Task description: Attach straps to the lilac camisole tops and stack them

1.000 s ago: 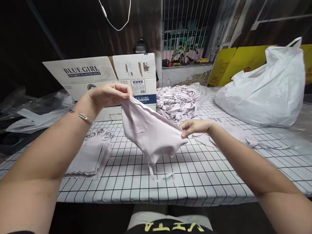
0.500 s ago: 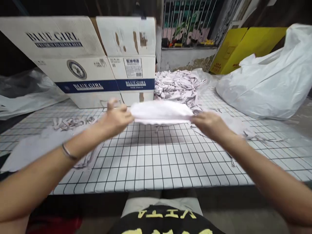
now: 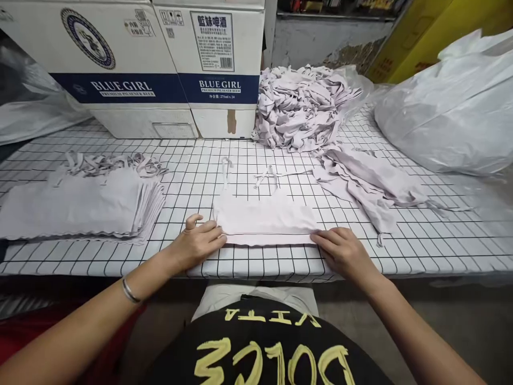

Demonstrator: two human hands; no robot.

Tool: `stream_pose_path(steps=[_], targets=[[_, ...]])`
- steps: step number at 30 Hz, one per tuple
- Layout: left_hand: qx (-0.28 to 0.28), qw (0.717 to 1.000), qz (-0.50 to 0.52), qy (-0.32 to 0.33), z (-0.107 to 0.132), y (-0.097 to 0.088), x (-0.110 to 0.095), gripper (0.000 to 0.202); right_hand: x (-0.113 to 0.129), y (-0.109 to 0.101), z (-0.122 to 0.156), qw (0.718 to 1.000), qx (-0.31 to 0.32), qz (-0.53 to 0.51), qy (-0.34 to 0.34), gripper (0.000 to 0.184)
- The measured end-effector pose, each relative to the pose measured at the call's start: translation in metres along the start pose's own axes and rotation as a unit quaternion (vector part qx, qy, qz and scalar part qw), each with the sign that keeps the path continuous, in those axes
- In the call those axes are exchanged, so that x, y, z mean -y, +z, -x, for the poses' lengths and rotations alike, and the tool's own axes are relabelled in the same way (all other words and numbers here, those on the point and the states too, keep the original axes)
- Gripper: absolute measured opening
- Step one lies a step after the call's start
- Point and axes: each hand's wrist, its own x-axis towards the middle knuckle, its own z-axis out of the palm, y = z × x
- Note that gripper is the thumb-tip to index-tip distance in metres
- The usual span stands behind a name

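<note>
Pale strappy garment (image 3: 266,218), one: laid flat between the fingers (image 3: 216,232); left hand (image 3: 199,241) and right hand (image 3: 343,247) each pinch a lower corner. I'd judge it light, soft, limp; best held there.

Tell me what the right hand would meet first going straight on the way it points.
The pale garment: the right hand already touches its near right corner. Beyond that, the line seems to cross the garment, though height is unclear.
</note>
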Motion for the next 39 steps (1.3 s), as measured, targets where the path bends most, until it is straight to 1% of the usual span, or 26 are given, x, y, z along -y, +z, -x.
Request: stream_pose_path(steps=[3, 5, 7, 8, 10, 11, 12, 13, 15, 16, 17, 19, 20, 22, 24, 26, 27, 29, 30, 31, 32, 34, 35, 36, 37, 39], targets=[[0.005, 0.999, 0.034, 0.002, 0.013, -0.007, -0.009, 0.026, 0.008, -0.007, 0.010, 0.999, 0.020, -0.032, -0.008, 0.034], [-0.016, 0.997, 0.066, -0.040, 0.017, -0.013, -0.015, 0.026, 0.012, -0.012, 0.014, 0.995, 0.016, -0.097, -0.005, 0.038], [-0.048, 0.983, 0.109, -0.142, 0.012, -0.018, -0.016, 0.026, 0.011, -0.014, 0.011, 0.984, -0.029, -0.171, 0.038, 0.037], [-0.060, 0.968, 0.134, -0.204, 0.007, -0.018, -0.014, 0.027, 0.008, -0.014, 0.006, 0.976, -0.057, -0.195, 0.074, 0.034], [-0.044, 0.935, 0.171, -0.307, -0.010, -0.014, -0.005, 0.028, -0.005, -0.010, -0.010, 0.964, -0.081, -0.205, 0.149, 0.026], [-0.015, 0.925, 0.181, -0.332, -0.018, -0.010, 0.001, 0.026, -0.012, -0.006, -0.021, 0.963, -0.063, -0.199, 0.173, 0.024], [0.025, 0.922, 0.187, -0.339, -0.026, -0.005, 0.007, 0.025, -0.020, -0.002, -0.032, 0.963, -0.029, -0.192, 0.185, 0.024], [0.068, 0.923, 0.190, -0.328, -0.033, -0.001, 0.013, 0.031, -0.027, 0.003, -0.043, 0.964, 0.015, -0.186, 0.187, 0.028], [0.139, 0.930, 0.199, -0.276, -0.039, 0.007, 0.018, 0.061, -0.038, 0.012, -0.061, 0.964, 0.104, -0.178, 0.170, 0.038], [0.162, 0.933, 0.208, -0.244, -0.037, 0.009, 0.018, 0.066, -0.041, 0.015, -0.067, 0.963, 0.134, -0.174, 0.159, 0.041], [0.174, 0.936, 0.217, -0.217, -0.033, 0.010, 0.015, 0.058, -0.041, 0.018, -0.070, 0.963, 0.147, -0.168, 0.153, 0.044], [0.163, 0.944, 0.211, -0.193, -0.018, 0.010, 0.003, 0.024, -0.036, 0.018, -0.068, 0.966, 0.127, -0.163, 0.153, 0.048], [0.143, 0.952, 0.190, -0.194, -0.009, 0.009, -0.004, 0.013, -0.030, 0.016, -0.064, 0.968, 0.111, -0.168, 0.152, 0.051], [0.090, 0.966, 0.122, -0.208, 0.010, 0.005, -0.017, 0.017, -0.015, 0.010, -0.053, 0.969, 0.096, -0.181, 0.139, 0.053], [0.059, 0.972, 0.072, -0.215, 0.024, -0.001, -0.025, 0.017, 0.000, 0.006, -0.042, 0.971, 0.113, -0.184, 0.105, 0.041], [0.062, 0.966, 0.090, -0.234, 0.031, -0.007, -0.026, 0.011, 0.011, 0.004, -0.033, 0.970, 0.131, -0.186, 0.084, 0.031], [0.062, 0.958, 0.118, -0.253, 0.032, -0.010, -0.023, 0.008, 0.014, 0.004, -0.031, 0.970, 0.125, -0.190, 0.089, 0.028], [0.022, 0.940, 0.158, -0.300, 0.031, -0.015, -0.018, 0.008, 0.015, 0.006, -0.029, 0.968, 0.081, -0.198, 0.130, 0.027], [-0.001, 0.937, 0.161, -0.309, 0.030, -0.017, -0.016, 0.013, 0.014, 0.006, -0.029, 0.968, 0.058, -0.194, 0.148, 0.027], [-0.008, 0.942, 0.155, -0.296, 0.029, -0.018, -0.015, 0.021, 0.012, 0.006, -0.028, 0.970, 0.047, -0.185, 0.150, 0.028], [0.005, 0.953, 0.145, -0.265, 0.029, -0.018, -0.015, 0.031, 0.010, 0.006, -0.026, 0.974, 0.055, -0.176, 0.132, 0.030], [0.090, 0.969, 0.146, -0.175, 0.030, -0.018, -0.016, 0.053, 0.006, 0.003, -0.022, 0.979, 0.106, -0.166, 0.061, 0.037], [0.140, 0.967, 0.161, -0.140, 0.030, -0.017, -0.015, 0.060, 0.003, 0.001, -0.020, 0.977, 0.124, -0.169, 0.033, 0.037], [0.170, 0.960, 0.179, -0.133, 0.027, -0.016, -0.012, 0.059, 0.002, -0.001, -0.021, 0.976, 0.123, -0.178, 0.022, 0.034], [0.172, 0.953, 0.193, -0.159, 0.023, -0.014, -0.006, 0.053, 0.001, -0.002, -0.025, 0.976, 0.099, -0.193, 0.029, 0.029], [0.117, 0.934, 0.192, -0.277, 0.004, -0.004, 0.015, 0.039, 0.005, -0.001, -0.046, 0.973, 0.020, -0.222, 0.062, 0.022]])
